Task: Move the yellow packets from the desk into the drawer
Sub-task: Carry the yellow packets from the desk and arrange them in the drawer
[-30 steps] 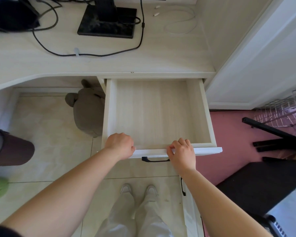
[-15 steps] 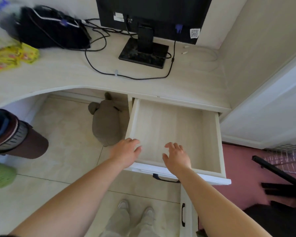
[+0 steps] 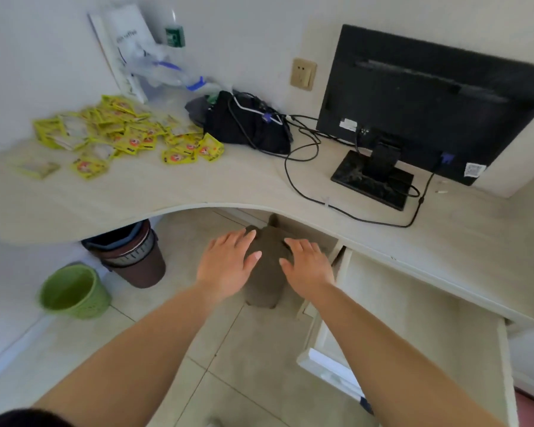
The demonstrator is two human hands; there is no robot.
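Below the curved front edge of the desk (image 3: pixel 198 192), your two hands float side by side in the air, palms down, fingers loosely spread. Your left hand (image 3: pixel 228 266) has nothing in it; its fingers reach forward and its thumb points toward the other hand. Your right hand (image 3: pixel 309 266) is likewise empty and flat, with its fingers slightly fanned. Neither hand touches the desk or the drawer. Seen from your head, both hands overlap a grey stuffed toy (image 3: pixel 265 272) that sits on the tiled floor beneath the desk.

Your yellow packets (image 3: pixel 127 134) lie in a loose, scattered heap on the far left part of the desk top, near the wall. A few of them sit apart from the heap toward the desk's front, and two lie just beside a black bag (image 3: pixel 244 124) with cables draped over it. The drawer (image 3: pixel 413 318) stands pulled out at your right, under the desk's right section; its pale wooden bottom is bare as far as the picture shows. Your right forearm crosses over the drawer's left front corner.

Farther right on the desk stands a black monitor (image 3: pixel 429 103) on its square base, with a cable looping across the surface. Under the desk at left you have a brown bin (image 3: pixel 136 257), and near it a green bin (image 3: pixel 74 291) on the floor.
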